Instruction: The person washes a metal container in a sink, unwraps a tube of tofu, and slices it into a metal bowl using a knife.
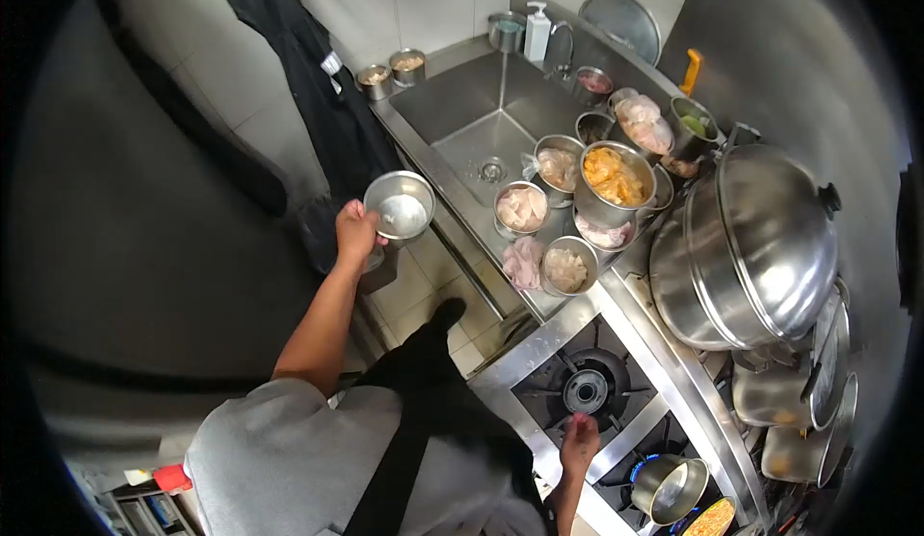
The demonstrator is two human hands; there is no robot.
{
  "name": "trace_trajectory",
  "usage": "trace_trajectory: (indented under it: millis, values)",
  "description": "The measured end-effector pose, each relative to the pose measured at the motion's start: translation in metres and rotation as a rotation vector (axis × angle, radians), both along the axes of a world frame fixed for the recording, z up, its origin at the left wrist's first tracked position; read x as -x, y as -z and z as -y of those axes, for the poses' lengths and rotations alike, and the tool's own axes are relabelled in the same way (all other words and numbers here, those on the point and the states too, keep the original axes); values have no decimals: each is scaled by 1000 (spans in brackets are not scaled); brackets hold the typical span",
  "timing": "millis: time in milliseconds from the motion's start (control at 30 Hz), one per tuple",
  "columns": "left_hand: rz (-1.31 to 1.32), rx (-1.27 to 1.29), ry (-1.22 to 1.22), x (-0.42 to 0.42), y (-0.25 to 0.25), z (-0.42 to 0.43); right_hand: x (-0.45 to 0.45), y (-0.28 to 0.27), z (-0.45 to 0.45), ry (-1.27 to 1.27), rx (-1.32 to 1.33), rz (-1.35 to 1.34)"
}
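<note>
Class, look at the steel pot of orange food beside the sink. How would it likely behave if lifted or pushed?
The steel pot should feel stiff, as its wall looks metallic. It is probably fairly heavy, since orange food fills it nearly to the rim. A push might tip it, because it seems perched on crowded containers.

The person's left arm reaches forward, the left hand (358, 233) gripping with bent fingers; the right hand (579, 442) is lower, nearer the body, its finger pose unclear.
</note>
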State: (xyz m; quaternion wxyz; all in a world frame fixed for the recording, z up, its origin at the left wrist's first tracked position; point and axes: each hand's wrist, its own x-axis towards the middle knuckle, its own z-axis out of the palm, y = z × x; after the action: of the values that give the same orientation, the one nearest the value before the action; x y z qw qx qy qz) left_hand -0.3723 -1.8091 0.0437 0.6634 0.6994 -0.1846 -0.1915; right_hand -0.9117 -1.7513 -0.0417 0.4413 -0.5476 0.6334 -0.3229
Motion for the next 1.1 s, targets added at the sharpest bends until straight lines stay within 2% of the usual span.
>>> trace_trajectory:
  millis: [133,200,233,333,433,533,667,700,800,867,967,1000,1033,1067,1100]
  values:
    - [29,-20,67,-34,-2,80,-75,-42,55,56,26,93]
    - [76,-80,159,-58,6,134,-113,-47,82,15,26,-11]
    - [47,-82,205,-63,4,159,-133,-58,96,24,-51,-26]
    - [-42,-45,327,-93,28,234,-174,-58,126,13,-48,-70]
    - [-108,14,345,-110,35,278,-204,-81,151,22,-114,-145]
    - [-74,-8,352,-134,48,294,-226,-103,179,-18,2,-161]
    - [-47,-120,331,-147,48,305,-266,-140,225,-77,137,-33]
    - [-65,-110,338,-149,50,308,-274,-142,235,-80,112,112]
    - [-86,-156,331,-145,58,301,-306,-175,267,-236,43,246]
    - [-64,-205,349,-150,54,312,-333,-185,296,-313,93,340]
    - [12,-248,371,-164,63,333,-385,-206,365,-328,-18,637]
    - [45,-241,359,-169,68,342,-404,-207,395,-361,17,659]
    - [115,-265,335,-174,69,351,-424,-206,424,-331,-60,737]
    - [227,-234,336,-202,118,373,-442,-201,452,-297,-134,817]
    - [257,-250,338,-214,134,390,-458,-188,478,-268,-188,877]
